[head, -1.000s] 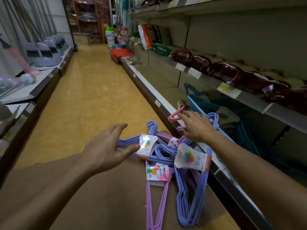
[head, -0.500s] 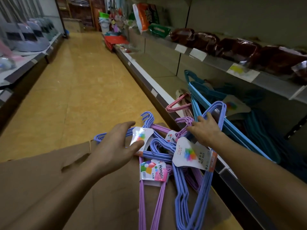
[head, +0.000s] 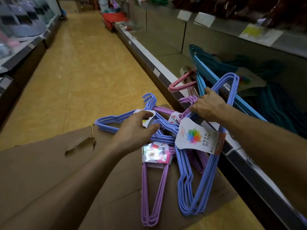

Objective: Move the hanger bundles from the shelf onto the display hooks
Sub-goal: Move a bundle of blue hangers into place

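Right hand (head: 208, 106): curls round the blue hanger bundle (head: 206, 165) — lift straight, clear of the lilac hooks beneath.
Left hand (head: 136, 130): pinches another bundle's label (head: 147, 118) on the cardboard (head: 49, 163) — steady the pile.

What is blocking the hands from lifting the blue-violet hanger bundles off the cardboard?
Nothing stands between them: the left hand and right hand already grip the blue-violet hanger bundles. The bundles overlap the purple bundle, so they may snag. No display hooks are visible.
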